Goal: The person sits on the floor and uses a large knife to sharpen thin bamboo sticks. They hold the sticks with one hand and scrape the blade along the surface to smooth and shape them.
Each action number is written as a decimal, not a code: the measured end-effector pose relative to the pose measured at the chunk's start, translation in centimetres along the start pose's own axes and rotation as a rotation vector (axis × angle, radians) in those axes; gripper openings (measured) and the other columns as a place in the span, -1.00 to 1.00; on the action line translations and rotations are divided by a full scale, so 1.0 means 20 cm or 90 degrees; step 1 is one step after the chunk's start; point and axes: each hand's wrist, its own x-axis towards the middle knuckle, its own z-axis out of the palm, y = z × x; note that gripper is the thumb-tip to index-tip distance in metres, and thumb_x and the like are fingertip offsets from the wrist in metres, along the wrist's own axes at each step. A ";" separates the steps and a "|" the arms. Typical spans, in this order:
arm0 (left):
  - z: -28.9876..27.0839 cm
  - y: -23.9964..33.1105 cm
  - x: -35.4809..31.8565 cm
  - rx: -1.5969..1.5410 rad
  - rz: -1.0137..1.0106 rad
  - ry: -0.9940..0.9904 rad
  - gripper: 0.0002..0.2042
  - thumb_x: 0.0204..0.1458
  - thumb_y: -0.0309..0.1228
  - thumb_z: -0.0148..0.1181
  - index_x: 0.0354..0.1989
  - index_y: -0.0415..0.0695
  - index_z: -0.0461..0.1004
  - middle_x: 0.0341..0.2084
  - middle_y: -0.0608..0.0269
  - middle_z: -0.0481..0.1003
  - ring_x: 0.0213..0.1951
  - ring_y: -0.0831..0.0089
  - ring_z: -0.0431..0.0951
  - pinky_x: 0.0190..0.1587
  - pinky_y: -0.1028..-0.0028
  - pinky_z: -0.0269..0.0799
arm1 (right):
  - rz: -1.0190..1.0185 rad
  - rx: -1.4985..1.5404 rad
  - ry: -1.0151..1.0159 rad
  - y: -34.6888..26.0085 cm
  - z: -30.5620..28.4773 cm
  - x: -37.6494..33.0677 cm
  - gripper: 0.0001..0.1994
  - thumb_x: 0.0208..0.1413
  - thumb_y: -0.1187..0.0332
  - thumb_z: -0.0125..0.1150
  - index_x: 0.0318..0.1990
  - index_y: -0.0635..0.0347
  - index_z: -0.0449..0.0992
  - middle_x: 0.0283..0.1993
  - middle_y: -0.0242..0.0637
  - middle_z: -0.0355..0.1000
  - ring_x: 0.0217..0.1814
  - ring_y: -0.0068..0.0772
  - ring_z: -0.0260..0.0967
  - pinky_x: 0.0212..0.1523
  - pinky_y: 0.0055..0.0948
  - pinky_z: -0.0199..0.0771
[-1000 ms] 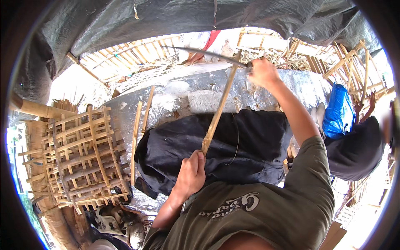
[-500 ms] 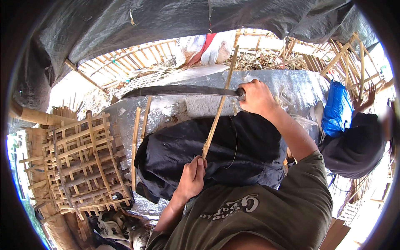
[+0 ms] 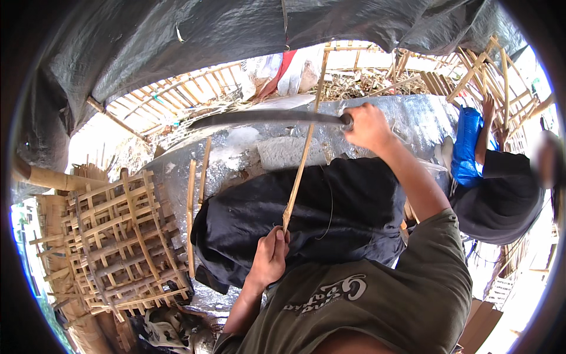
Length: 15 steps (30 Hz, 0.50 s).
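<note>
Left hand closed tight round the lower end of a bamboo strip, thumb side up, fist resting over the black cloth on the lap. Strip is thin and pale, long axis running from the fist up and slightly right, top end reaching past the blade toward the far edge of the shelter; near upright in the picture, tilted a little to the right.

Right hand closed round the handle of a long knife, arm stretched out forward. Blade lies almost level, pointing to the person's left, tip ending near the bamboo lattice at the back. Blade crosses the strip about two thirds up; cannot tell if the edge is touching it or just in front.

Under both: black cloth draped over the knees, silver sheet spread on the ground beyond it, a grey block on the sheet just beside the strip. Two loose bamboo slats lie on the sheet to the left. Stack of bamboo lattice frames further left. Another person in dark clothes sits at the right, next to a blue bag. Dark tarp overhead.
</note>
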 end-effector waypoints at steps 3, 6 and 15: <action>-0.04 0.01 0.02 0.092 0.043 0.017 -0.67 0.40 -0.36 -0.24 -0.41 -0.26 0.32 -0.76 0.34 0.18 -0.70 0.58 0.14 -0.58 0.44 0.08 | 0.131 0.034 -0.042 0.16 0.00 0.10 -0.75 -0.08 0.28 0.25 -0.22 0.14 0.62 -0.26 -0.04 0.59 -0.15 -0.02 0.60 0.00 -0.11 0.62; -0.02 -0.02 0.07 0.096 0.007 0.014 -0.67 0.40 -0.35 -0.23 -0.39 -0.26 0.34 -0.75 0.34 0.20 -0.69 0.58 0.15 -0.57 0.44 0.10 | 0.245 -0.005 -0.050 0.36 0.06 0.17 -0.72 -0.07 0.28 0.25 -0.18 0.17 0.60 -0.20 -0.01 0.58 -0.07 0.01 0.57 0.06 -0.11 0.58; 0.01 -0.08 0.11 -0.157 -0.074 0.045 -0.64 0.43 -0.21 -0.25 -0.32 -0.18 0.36 -0.65 0.53 0.15 -0.61 0.77 0.10 -0.57 0.64 0.00 | 0.260 -0.050 0.040 1.05 0.53 -0.03 -0.68 -0.06 0.22 0.32 -0.24 0.31 0.58 -0.27 0.09 0.56 -0.16 0.07 0.57 -0.10 -0.09 0.56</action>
